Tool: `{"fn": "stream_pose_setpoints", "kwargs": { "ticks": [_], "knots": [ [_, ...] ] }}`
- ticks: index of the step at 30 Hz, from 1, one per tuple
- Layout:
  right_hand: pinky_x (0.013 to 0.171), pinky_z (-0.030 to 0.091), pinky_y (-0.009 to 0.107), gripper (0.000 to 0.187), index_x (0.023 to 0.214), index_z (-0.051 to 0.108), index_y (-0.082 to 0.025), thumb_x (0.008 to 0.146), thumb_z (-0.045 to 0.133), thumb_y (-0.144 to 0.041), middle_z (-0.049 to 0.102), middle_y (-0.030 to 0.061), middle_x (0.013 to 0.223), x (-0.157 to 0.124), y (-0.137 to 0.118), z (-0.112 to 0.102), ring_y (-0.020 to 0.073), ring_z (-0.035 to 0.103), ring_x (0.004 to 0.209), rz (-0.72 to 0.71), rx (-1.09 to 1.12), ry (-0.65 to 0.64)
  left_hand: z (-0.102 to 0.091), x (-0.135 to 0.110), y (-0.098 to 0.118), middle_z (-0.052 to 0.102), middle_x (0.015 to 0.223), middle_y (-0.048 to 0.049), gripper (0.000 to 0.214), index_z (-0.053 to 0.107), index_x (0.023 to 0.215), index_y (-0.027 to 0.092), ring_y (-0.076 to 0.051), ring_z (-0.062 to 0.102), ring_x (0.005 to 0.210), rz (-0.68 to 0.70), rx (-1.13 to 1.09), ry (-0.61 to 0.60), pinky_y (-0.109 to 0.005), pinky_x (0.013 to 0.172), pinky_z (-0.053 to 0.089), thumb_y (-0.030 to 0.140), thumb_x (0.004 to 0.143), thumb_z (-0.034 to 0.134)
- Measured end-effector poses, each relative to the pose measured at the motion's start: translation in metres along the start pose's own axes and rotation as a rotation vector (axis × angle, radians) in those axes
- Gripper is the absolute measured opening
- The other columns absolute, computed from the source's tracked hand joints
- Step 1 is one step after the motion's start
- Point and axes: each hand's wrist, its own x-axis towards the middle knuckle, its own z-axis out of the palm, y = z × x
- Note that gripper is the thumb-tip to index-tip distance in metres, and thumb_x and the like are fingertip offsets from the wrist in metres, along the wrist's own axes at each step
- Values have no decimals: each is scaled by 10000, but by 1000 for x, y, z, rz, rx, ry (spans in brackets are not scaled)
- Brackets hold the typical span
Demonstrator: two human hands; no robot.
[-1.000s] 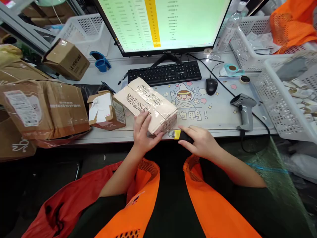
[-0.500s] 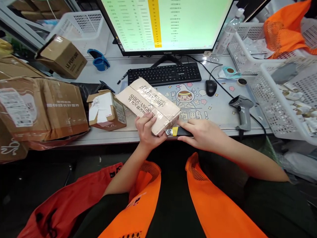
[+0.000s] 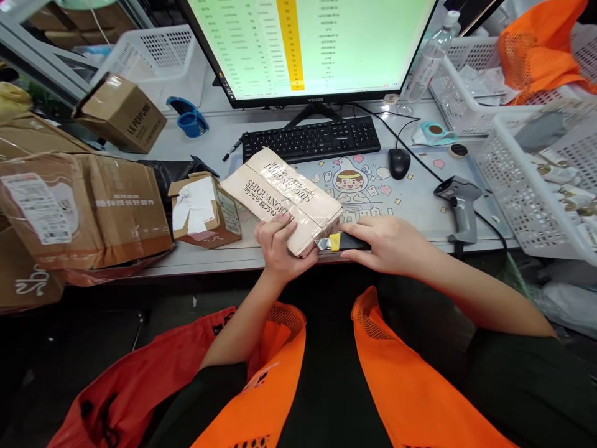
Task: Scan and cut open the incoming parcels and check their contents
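Note:
A tan taped carton printed with dark lettering lies tilted at the desk's front edge. My left hand grips its near corner, fingers curled over the top. My right hand is closed on a black and yellow utility knife, whose blade end touches the carton's right near edge.
Brown boxes and a small opened box crowd the desk's left. Behind the carton are a keyboard, a mouse and a monitor. A grey barcode scanner and white baskets stand right.
My right hand has slid the knife left until its blade meets the carton's edge. My left hand has shifted its hold a little on the carton's near corner.

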Motion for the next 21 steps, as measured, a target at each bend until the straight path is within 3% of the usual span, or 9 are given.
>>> {"fn": "stream_pose_setpoints", "kwargs": {
  "ticks": [5,12,15,19,21],
  "knots": [
    [659,347,314,508,1352,716,-169,1037,619,-556,754,99,944,3,0,0,225,665,803,-63,-61,15,1,-3,0,610,1280,-141,707,499,1300,280,-376,596,1231,47,9,35,-566,1113,411,476,697,811],
    [657,338,320,494,1354,712,-194,1038,607,-559,744,82,931,7,-1,4,226,651,810,-25,-43,32,1,-3,0,605,1277,-149,705,510,1259,272,-394,587,1238,-28,24,3,-596,1135,388,515,676,823],
    [662,344,331,536,1365,712,-187,1036,593,-593,742,101,932,7,-2,5,238,645,794,1,-80,32,5,-4,2,616,1284,-150,695,522,1299,266,-389,586,1246,19,2,44,-593,1143,376,482,705,813],
    [739,433,360,542,1312,741,-190,1026,574,-620,772,155,1074,-2,37,2,302,690,919,228,-58,143,0,-6,8,630,1290,-161,687,547,1327,250,-388,591,1241,40,36,30,-582,1129,384,504,744,807],
    [802,481,401,560,1293,749,-176,1015,570,-628,775,177,1137,-13,63,1,348,704,990,408,-30,263,-13,0,4,643,1294,-166,642,583,1318,241,-393,597,1242,33,2,-62,-587,1125,393,577,791,734]
  ]
}}
